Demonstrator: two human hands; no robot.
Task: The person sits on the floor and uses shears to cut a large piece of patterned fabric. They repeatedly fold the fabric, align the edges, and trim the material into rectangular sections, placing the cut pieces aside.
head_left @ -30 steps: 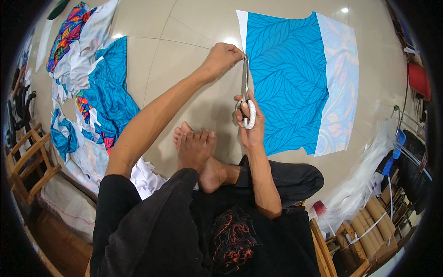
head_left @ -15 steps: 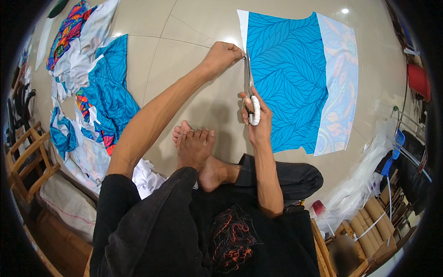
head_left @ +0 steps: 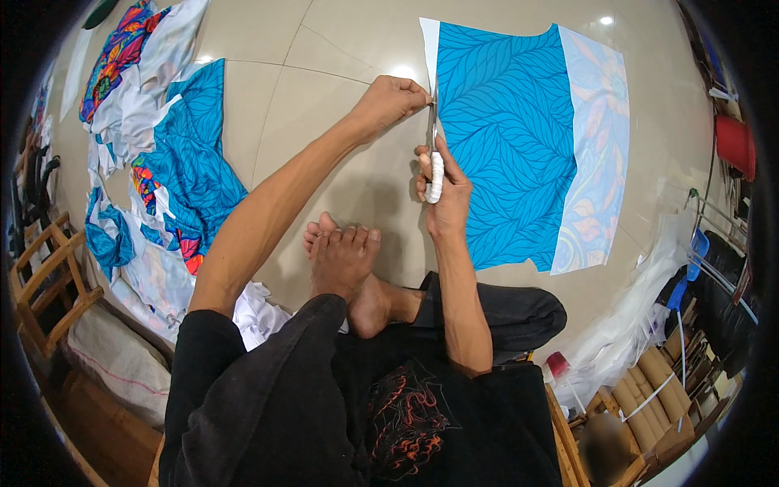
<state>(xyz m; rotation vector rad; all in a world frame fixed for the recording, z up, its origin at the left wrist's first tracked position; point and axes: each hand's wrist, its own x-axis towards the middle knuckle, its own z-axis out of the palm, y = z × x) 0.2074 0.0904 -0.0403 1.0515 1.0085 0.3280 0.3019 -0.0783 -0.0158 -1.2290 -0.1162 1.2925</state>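
I see from my remote feed: left hand (head_left: 391, 101) pinching the lower end of a white strip (head_left: 429, 53). Right hand (head_left: 450, 197) is wrapped round white-handled scissors (head_left: 436, 174), blades just right of that pinch, at the edge of blue leaf-print fabric (head_left: 507, 146) lying flat right of the left grip. Crumpled fabric pile (head_left: 197, 122) well left of both hands.

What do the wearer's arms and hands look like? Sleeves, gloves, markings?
Left hand and right hand are ungloved, no visible watch or cables. Forearms are bare; the black left sleeve ends near the elbow. The black shirt carries a red-orange print.
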